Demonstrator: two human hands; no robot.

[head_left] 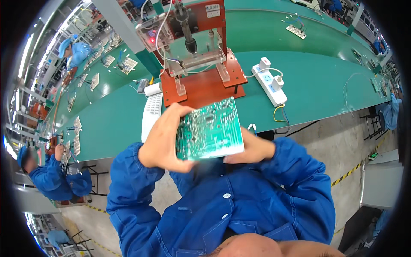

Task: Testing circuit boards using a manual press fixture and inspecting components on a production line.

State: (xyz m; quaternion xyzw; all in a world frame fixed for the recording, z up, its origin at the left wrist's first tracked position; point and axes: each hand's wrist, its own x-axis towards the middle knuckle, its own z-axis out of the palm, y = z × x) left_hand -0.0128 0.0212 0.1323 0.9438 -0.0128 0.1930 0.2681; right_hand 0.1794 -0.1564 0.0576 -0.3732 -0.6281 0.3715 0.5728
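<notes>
A green circuit board (pixel 210 130) is held up in front of my chest, its soldered side toward me and slightly tilted. My left hand (pixel 165 139) wraps its left edge, thumb at the lower corner and fingers at the upper one. On the opposite side, my right hand (pixel 252 147) grips the lower right edge, with part of the fingers hidden behind the board. Just beyond the board stands a red-orange test fixture (pixel 203 83) with a clear plastic plate and a dark toggle clamp (pixel 188 36). Its near base is partly covered by the board.
Right of the fixture lies a white power strip (pixel 270 85) with plugs and cables. A printed sheet (pixel 152 112) and a white roll (pixel 153 89) are at its left. Circuit boards (pixel 296 31) travel on the green conveyor behind. Co-workers in blue (pixel 53 177) sit at the left.
</notes>
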